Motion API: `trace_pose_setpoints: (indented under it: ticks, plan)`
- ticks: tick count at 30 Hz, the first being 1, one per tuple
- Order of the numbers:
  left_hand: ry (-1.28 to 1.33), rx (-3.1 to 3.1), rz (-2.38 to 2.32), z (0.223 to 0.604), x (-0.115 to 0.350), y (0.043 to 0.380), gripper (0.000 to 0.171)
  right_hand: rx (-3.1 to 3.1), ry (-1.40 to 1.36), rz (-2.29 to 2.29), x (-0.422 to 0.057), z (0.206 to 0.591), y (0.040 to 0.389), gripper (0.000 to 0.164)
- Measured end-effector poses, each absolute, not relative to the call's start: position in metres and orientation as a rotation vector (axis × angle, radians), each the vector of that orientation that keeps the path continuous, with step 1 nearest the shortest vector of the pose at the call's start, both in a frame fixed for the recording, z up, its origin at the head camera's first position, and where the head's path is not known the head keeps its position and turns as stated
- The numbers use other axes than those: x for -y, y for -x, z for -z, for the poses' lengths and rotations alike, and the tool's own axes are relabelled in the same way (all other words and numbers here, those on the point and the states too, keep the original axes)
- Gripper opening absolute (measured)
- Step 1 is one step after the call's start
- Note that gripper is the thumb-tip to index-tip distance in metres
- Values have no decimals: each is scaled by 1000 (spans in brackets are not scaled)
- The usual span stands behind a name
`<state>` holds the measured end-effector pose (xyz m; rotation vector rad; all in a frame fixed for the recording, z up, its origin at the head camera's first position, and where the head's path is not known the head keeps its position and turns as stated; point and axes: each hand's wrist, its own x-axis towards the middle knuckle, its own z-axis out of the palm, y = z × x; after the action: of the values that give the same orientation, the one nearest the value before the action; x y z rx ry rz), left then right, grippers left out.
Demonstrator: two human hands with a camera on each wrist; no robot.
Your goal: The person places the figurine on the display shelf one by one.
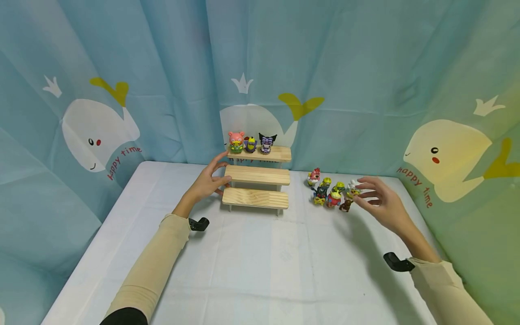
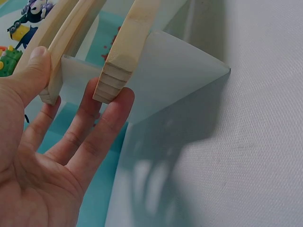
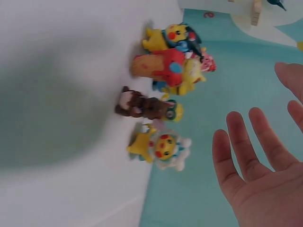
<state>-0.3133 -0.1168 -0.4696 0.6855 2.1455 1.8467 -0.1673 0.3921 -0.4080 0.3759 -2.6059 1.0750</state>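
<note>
A three-step wooden display stand (image 1: pixel 257 175) with pale boards and translucent supports stands at the back of the table. My left hand (image 1: pixel 207 180) holds its left end: in the left wrist view, the thumb (image 2: pixel 40 66) lies on one board while fingertips touch board ends. On the top step are a pink-hooded figurine (image 1: pixel 236 142), a yellow-and-purple figurine (image 1: pixel 250 145) and a black-eared figurine (image 1: pixel 266 143). My right hand (image 1: pixel 382 201), fingers spread, hovers beside a white-maned yellow figurine (image 3: pixel 164 149); the right wrist view shows a gap between them. A brown figurine (image 3: pixel 144 105) stands close by.
Several more figurines cluster right of the stand, among them a red-topped one (image 1: pixel 314 177), a dark-hooded one (image 1: pixel 319 195) and a red-and-yellow one (image 1: pixel 334 198). A blue whale-print curtain (image 1: pixel 170 90) hangs behind the white table (image 1: pixel 252 266).
</note>
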Motion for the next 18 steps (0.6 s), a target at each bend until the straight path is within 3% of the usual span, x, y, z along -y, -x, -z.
trace_pose_setpoints:
  ticks: [18]
  plan:
    - [-685, -2170, -1829, 468, 116, 313, 79, 2709, -271, -1116, -417, 471, 177, 48]
